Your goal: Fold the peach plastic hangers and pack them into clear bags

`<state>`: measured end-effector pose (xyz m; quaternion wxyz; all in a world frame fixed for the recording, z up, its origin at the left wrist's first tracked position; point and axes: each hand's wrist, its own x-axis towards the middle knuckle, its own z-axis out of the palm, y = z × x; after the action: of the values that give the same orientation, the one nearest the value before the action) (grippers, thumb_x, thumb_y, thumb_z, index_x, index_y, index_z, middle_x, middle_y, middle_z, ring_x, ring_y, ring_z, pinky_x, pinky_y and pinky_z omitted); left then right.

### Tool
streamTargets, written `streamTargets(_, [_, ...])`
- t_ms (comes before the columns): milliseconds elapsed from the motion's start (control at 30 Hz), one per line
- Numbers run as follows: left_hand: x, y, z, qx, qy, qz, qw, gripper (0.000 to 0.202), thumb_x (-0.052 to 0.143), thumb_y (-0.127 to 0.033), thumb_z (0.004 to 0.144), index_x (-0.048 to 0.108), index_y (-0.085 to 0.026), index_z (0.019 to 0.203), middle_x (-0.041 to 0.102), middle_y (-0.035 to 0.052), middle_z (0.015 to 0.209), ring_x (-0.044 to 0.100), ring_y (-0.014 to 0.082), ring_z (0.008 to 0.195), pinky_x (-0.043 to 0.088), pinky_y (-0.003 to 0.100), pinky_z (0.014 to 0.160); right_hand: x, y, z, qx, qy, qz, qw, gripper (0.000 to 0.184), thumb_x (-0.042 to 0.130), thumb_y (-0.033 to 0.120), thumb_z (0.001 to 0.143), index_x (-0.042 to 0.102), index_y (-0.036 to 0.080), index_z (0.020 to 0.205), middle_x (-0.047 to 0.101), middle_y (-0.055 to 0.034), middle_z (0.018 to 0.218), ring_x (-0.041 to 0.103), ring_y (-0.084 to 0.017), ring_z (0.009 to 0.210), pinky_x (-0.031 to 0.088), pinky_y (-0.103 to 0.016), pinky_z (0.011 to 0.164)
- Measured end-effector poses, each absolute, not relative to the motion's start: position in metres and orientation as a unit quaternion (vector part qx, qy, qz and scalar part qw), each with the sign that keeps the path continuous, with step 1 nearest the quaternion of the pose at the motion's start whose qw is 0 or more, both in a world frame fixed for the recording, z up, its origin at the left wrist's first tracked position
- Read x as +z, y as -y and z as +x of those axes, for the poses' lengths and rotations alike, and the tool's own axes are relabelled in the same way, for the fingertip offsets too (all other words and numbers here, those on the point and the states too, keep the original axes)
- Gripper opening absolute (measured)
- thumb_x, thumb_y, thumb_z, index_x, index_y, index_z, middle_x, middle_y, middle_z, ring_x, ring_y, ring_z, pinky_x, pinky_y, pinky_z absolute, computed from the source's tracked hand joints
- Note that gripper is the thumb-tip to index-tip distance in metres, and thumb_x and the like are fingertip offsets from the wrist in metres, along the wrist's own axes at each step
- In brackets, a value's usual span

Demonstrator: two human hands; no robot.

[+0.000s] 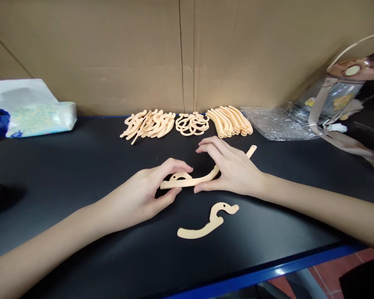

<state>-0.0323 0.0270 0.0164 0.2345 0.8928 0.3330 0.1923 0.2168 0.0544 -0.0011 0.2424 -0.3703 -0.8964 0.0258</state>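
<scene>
My left hand (149, 191) pinches the left end of a long curved wooden piece (199, 179) between thumb and fingers, together with a smaller arched wooden piece (180, 176) that sits against it. My right hand (232, 170) holds the same curved piece further along, thumb under it and fingers over it; the piece's far end (252, 150) sticks out behind that hand. Both hands hover just over the black tabletop (81, 174). A loose S-shaped wooden piece (207, 222) lies flat on the table in front of my hands.
Three piles of wooden pieces lie at the back: hooked ones (148, 123), ring-shaped ones (192, 123), curved strips (229, 120). A clear plastic bag (276, 122) and a see-through handbag (345, 99) sit at right, a tissue pack (39, 118) at left. A cardboard wall (180, 54) stands behind.
</scene>
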Motion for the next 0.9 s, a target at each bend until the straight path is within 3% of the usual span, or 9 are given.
streamTargets(133, [0.017, -0.033, -0.037, 0.172, -0.319, 0.923, 0.125, 0.043, 0.048, -0.017, 0.09, 0.051, -0.025, 0.132, 0.07, 0.0027, 0.112, 0.067, 0.0171, 0.09, 0.052, 0.028, 0.079, 0.0, -0.054, 0.216, 0.013, 0.9, -0.369, 0.233, 0.074, 0.069, 0.072, 0.071, 0.055, 0.014, 0.115, 0.059, -0.0174, 0.124, 0.063, -0.03, 0.107, 0.055, -0.046, 0.088])
streamTargets(233, [0.017, -0.041, -0.042, 0.158, -0.289, 0.943, 0.038, 0.035, 0.046, -0.013, 0.088, 0.061, -0.02, 0.119, 0.069, 0.0059, 0.113, 0.064, 0.0211, 0.097, 0.049, 0.035, 0.088, -0.001, -0.054, 0.217, 0.006, 0.902, -0.361, 0.236, 0.069, 0.069, 0.07, 0.073, 0.057, 0.015, 0.112, 0.06, -0.0164, 0.121, 0.064, -0.029, 0.102, 0.054, -0.046, 0.087])
streamTargets(467, [0.02, -0.055, -0.052, 0.124, -0.273, 0.953, -0.039, 0.035, 0.039, -0.008, 0.092, 0.066, -0.019, 0.111, 0.064, 0.0104, 0.125, 0.058, 0.0263, 0.114, 0.047, 0.041, 0.095, -0.001, -0.054, 0.221, 0.07, 0.92, -0.296, 0.246, 0.031, 0.064, 0.045, 0.09, 0.057, 0.02, 0.108, 0.063, -0.0099, 0.117, 0.063, -0.021, 0.105, 0.054, -0.034, 0.08])
streamTargets(533, [0.02, -0.057, -0.053, 0.133, -0.282, 0.949, -0.051, 0.036, 0.037, -0.01, 0.095, 0.068, -0.02, 0.109, 0.063, 0.0112, 0.125, 0.059, 0.0268, 0.111, 0.048, 0.041, 0.091, 0.0, -0.053, 0.221, 0.057, 0.924, -0.283, 0.252, 0.027, 0.064, 0.042, 0.091, 0.058, 0.02, 0.106, 0.063, -0.0094, 0.115, 0.062, -0.021, 0.104, 0.053, -0.033, 0.08])
streamTargets(667, [0.017, -0.058, -0.054, 0.147, -0.309, 0.939, -0.042, 0.038, 0.036, -0.014, 0.097, 0.071, -0.026, 0.106, 0.064, 0.0082, 0.114, 0.061, 0.0229, 0.094, 0.05, 0.037, 0.08, 0.0, -0.053, 0.22, 0.0, 0.916, -0.307, 0.258, 0.037, 0.068, 0.05, 0.085, 0.062, 0.016, 0.099, 0.064, -0.0102, 0.102, 0.06, -0.022, 0.091, 0.05, -0.035, 0.077])
streamTargets(800, [0.014, -0.058, -0.056, 0.142, -0.32, 0.936, -0.018, 0.041, 0.034, -0.011, 0.096, 0.069, -0.025, 0.109, 0.065, 0.0066, 0.115, 0.062, 0.0223, 0.1, 0.051, 0.034, 0.081, -0.001, -0.054, 0.22, 0.002, 0.919, -0.306, 0.247, 0.038, 0.067, 0.054, 0.085, 0.061, 0.017, 0.092, 0.066, -0.0066, 0.089, 0.059, -0.022, 0.083, 0.047, -0.037, 0.08])
streamTargets(900, [0.015, -0.056, -0.056, 0.15, -0.332, 0.931, 0.01, 0.037, 0.034, -0.012, 0.097, 0.068, -0.023, 0.109, 0.066, 0.0068, 0.116, 0.063, 0.0218, 0.104, 0.052, 0.034, 0.085, -0.001, -0.055, 0.22, 0.025, 0.93, -0.278, 0.24, 0.029, 0.066, 0.047, 0.089, 0.063, 0.018, 0.093, 0.068, -0.0059, 0.092, 0.061, -0.021, 0.086, 0.046, -0.035, 0.08])
